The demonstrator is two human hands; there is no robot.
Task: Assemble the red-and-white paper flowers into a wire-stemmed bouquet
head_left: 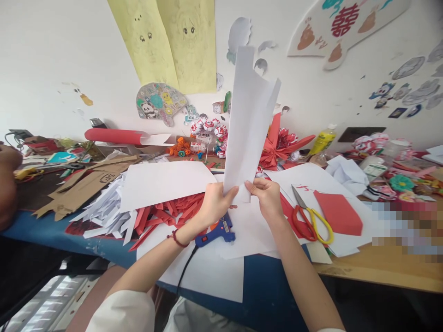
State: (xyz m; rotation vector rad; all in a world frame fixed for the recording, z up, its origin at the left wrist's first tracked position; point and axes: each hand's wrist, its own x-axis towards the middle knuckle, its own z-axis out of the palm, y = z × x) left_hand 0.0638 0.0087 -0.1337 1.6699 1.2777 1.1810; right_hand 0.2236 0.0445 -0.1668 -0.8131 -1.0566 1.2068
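A tall white paper [245,124], folded along its left side and with an uneven top edge, stands upright between my hands. My left hand [217,203] pinches its lower left corner, thumb in front. At the lower right edge, my right hand [266,196] grips the same paper between thumb and fingers. Below my left hand lies a blue glue gun [216,233] with a black cord, on white sheets [211,272]. Scissors [311,221] with red and yellow handles lie open to the right of my right hand, beside a red paper piece [339,213].
White paper strips [110,207] and red strips [173,210] are heaped at the left, partly under a white sheet [166,180]. Torn cardboard [83,184] lies farther left. A yellow bottle [323,138] stands at the back right. Another person's hand [8,184] shows at the left edge.
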